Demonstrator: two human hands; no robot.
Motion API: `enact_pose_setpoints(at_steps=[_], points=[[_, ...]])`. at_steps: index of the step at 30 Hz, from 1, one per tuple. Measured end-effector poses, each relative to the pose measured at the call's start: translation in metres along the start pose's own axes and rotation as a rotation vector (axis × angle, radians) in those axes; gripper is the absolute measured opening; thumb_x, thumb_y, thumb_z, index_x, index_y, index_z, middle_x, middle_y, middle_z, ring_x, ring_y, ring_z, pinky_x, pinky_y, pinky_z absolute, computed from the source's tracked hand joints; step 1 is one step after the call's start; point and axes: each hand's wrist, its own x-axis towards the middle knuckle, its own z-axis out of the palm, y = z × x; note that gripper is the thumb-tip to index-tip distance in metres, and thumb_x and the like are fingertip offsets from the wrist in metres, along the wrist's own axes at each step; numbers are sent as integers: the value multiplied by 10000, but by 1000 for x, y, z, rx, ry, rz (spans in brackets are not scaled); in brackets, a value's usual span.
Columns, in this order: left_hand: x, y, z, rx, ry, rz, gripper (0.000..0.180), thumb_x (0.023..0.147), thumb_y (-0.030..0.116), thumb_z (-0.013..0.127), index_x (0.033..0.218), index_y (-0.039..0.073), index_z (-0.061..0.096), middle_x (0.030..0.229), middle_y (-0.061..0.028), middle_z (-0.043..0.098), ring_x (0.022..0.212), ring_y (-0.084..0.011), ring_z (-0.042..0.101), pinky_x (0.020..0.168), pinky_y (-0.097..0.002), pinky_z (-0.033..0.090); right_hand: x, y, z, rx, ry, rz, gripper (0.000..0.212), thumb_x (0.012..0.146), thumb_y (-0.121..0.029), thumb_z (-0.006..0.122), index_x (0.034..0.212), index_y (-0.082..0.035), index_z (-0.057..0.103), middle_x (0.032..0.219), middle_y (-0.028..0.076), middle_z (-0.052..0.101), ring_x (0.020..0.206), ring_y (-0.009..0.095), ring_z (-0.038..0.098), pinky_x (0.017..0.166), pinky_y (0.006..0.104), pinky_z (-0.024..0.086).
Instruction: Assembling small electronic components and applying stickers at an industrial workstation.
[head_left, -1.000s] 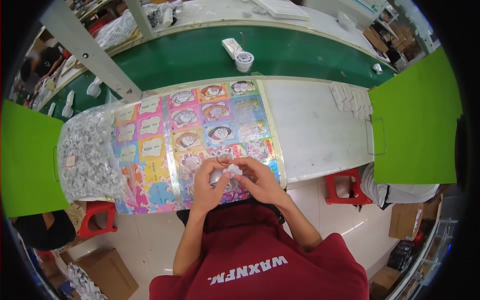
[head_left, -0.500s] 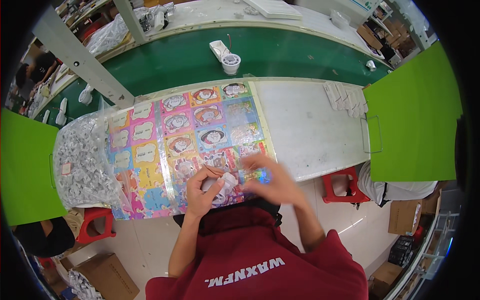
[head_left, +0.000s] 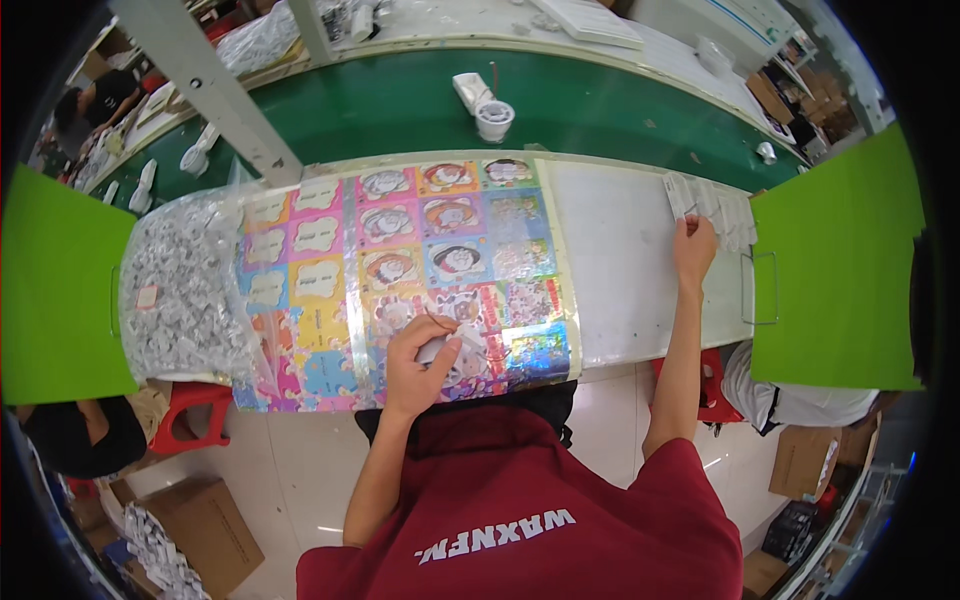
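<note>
Near the table's front edge my left hand (head_left: 418,368) is closed around a small white plastic housing (head_left: 468,352) with a thin reddish-brown wire. Fingers hide part of the housing. My right arm stretches to the far right of the table. There my right hand (head_left: 697,248) pinches the near end of a flat white plastic part (head_left: 681,192), which lies at the left of a row of similar white parts (head_left: 735,215). Whether that part is lifted, I cannot tell.
Colourful cartoon sheets (head_left: 390,215) cover the table's left and middle. A clear bag of small grey-white parts (head_left: 190,290) lies at left. Green panels (head_left: 835,270) stand at both sides. Beyond runs a green conveyor belt (head_left: 400,105) carrying a white assembly (head_left: 494,121).
My right hand has left the housing by my left hand and reached to the white parts at the far right. My left hand keeps its hold. The whole view has shifted slightly.
</note>
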Motion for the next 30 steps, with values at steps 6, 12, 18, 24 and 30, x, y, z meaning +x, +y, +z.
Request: enact_pose_setpoints(at_steps=[6,12,18,24,30], points=[[-4,-7,0,-112,36,-69,124,893,17,671,983,-64,701,1044,-111,720,944,-166,649,856,-293,490,-114,-131,-9,421,-106,-517,66,882,-8,672,908,-8,611,855,128,613,807,279,630,744,372,508],[-8,-2,-1,-211,27,-106,129,856,5,718,968,-60,706,1040,-133,731,957,-198,676,869,-300,496,-182,-199,-4,654,-515,-700,161,834,23,705,972,-24,636,953,145,614,902,322,613,760,396,495],[-10,12,3,-305,270,-111,115,903,7,682,989,-69,692,1064,-103,714,960,-147,642,861,-268,481,-221,-199,-18,635,-340,-568,239,819,75,695,1034,-25,671,1017,146,610,918,310,610,745,371,506],[-1,25,32,-248,361,-97,229,999,84,603,1171,-58,655,1175,-102,641,1082,-181,606,967,-283,452,-258,-200,-61,1537,-1128,180,615,916,-45,706,1458,-33,413,1283,81,565,1116,192,597,915,318,508],[10,40,55,-60,-4,62,350,905,-5,597,1252,-15,640,1275,-162,595,1201,-279,572,1044,-365,432,-247,-185,-55,1492,-854,578,846,869,-66,771,1541,-35,258,1387,120,507,1240,190,551,995,335,498]])
